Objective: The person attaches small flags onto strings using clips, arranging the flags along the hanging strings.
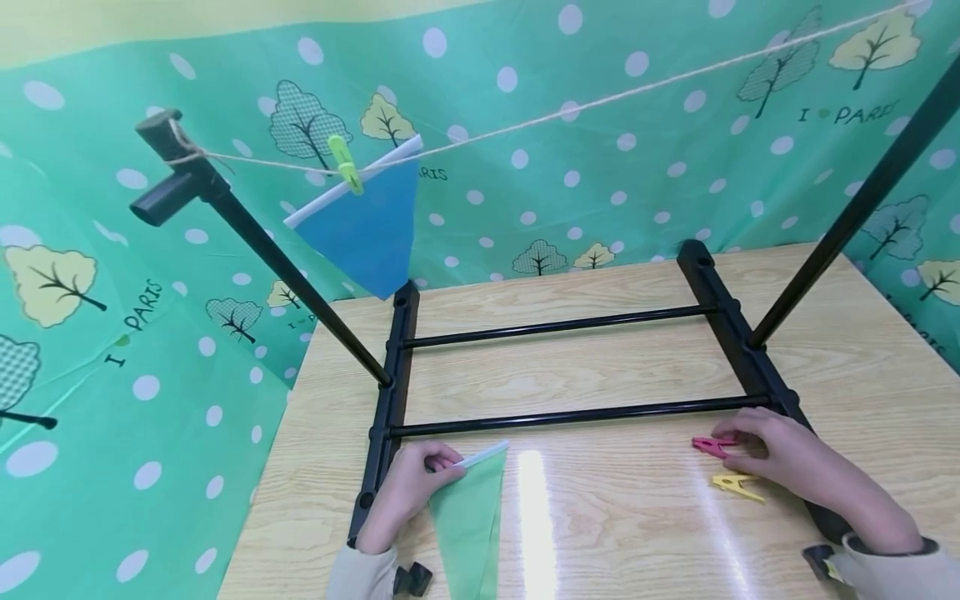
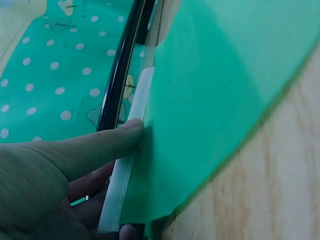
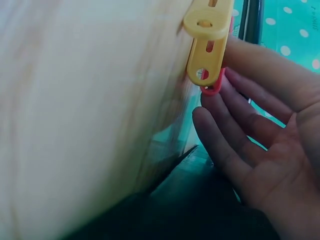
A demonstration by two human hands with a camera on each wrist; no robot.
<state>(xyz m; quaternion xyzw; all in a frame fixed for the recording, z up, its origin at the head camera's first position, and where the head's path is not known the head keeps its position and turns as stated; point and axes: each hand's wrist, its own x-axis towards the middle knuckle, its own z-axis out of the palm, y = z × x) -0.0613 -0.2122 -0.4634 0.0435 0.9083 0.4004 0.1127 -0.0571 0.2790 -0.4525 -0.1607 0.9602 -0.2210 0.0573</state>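
My left hand (image 1: 416, 479) pinches a green pennant (image 1: 472, 508) by its white top strip (image 2: 127, 150), with the thumb on the strip and fingers behind it. The cloth hangs toward the front of the table. On the right, my right hand (image 1: 780, 450) has thumb and fingertips around the handle end of a pink clothespin (image 1: 710, 447). A yellow clothespin (image 1: 738, 485) lies just in front of it, beside the thumb. In the right wrist view, the yellow clothespin (image 3: 206, 50) covers most of the pink one.
A black frame (image 1: 585, 414) with two crossbars stands on the wooden table (image 1: 600, 483). Between its posts runs a string (image 1: 600, 102), where a green clothespin (image 1: 345, 164) holds a blue pennant (image 1: 367, 225) at the left. A patterned green cloth (image 1: 525, 200) hangs behind.
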